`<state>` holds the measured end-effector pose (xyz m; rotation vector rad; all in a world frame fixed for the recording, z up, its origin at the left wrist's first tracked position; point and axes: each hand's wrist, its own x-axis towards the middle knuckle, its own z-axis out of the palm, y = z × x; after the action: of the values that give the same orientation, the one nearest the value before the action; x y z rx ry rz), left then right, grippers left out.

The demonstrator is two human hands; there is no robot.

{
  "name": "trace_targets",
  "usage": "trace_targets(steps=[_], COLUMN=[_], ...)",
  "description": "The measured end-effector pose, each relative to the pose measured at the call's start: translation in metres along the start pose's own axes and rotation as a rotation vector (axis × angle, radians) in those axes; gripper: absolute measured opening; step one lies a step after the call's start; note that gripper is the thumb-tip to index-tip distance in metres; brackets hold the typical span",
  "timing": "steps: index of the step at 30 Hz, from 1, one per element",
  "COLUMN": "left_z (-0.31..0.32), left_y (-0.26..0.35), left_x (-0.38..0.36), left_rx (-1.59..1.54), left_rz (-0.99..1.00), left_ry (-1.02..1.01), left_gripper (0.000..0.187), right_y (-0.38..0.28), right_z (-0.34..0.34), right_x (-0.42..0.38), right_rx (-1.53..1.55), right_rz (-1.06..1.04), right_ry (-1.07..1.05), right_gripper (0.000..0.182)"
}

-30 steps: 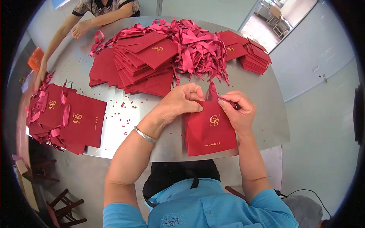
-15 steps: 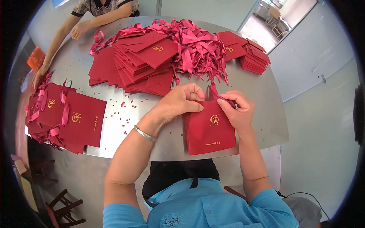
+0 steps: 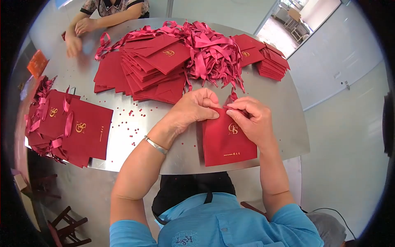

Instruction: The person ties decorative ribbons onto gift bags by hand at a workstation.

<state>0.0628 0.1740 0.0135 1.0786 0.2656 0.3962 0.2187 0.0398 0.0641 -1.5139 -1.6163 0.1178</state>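
Note:
A small dark red paper bag (image 3: 228,148) with gold lettering stands in front of me by the table's near edge. At its top left edge my left hand (image 3: 196,108) is closed, thumb and fingers pinching the paper. My right hand (image 3: 254,121) is closed at the top edge too, its fingertips pinching a pink-red ribbon (image 3: 232,98) against the bag. The ribbon's end rises behind the fingers. Part of the gold logo is covered by my right hand, and the exact spot where the ribbon meets the paper is hidden.
Beyond my hands lie a stack of flat red bags (image 3: 152,61), a heap of ribbons (image 3: 212,53) and a smaller bag stack (image 3: 271,64). Bags with ribbon handles (image 3: 88,131) are piled left. Red paper dots (image 3: 133,131) dot the metal table (image 3: 284,119). Another person's hand (image 3: 74,46) is at far left.
My right hand has shifted left along the bag's top, close to my left fingers, drawing the ribbon with it. The other person's arm has pulled back from the left pile.

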Motion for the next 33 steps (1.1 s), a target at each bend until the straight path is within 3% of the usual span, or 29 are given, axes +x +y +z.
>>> trace_targets(steps=[7, 14, 21, 23, 25, 30, 32, 33], left_z=[0.0, -0.007, 0.005, 0.008, 0.014, 0.029, 0.033, 0.034], left_y=[0.001, -0.003, 0.009, 0.014, 0.016, 0.024, 0.021, 0.02], left_x=[-0.002, 0.0, -0.004, -0.008, -0.01, -0.02, -0.022, -0.021], left_rx=[-0.146, -0.139, -0.1, 0.196, 0.353, 0.774, 0.95, 0.947], left_rz=[0.008, 0.01, 0.008, 0.066, 0.099, 0.192, 0.553, 0.556], left_ry=[-0.073, -0.159, -0.04, -0.082, -0.047, 0.066, 0.086, 0.08], left_gripper=[0.03, 0.029, 0.035, 0.034, 0.032, 0.023, 0.023, 0.023], right_y=[0.012, 0.013, 0.009, 0.007, 0.006, -0.01, -0.018, -0.021], right_z=[0.005, 0.006, -0.001, -0.003, -0.005, -0.017, -0.024, -0.027], right_x=[0.005, 0.006, 0.006, 0.005, 0.005, -0.004, -0.009, -0.012], right_rx=[0.234, 0.249, 0.16, 0.101, -0.126, -0.288, -0.362, -0.407], right_rz=[0.04, 0.037, -0.023, -0.079, -0.347, -0.475, -0.497, -0.529], right_ry=[-0.055, -0.099, -0.004, 0.022, 0.087, 0.156, 0.153, 0.167], right_gripper=[0.012, 0.013, 0.014, 0.015, 0.018, 0.021, 0.022, 0.023])
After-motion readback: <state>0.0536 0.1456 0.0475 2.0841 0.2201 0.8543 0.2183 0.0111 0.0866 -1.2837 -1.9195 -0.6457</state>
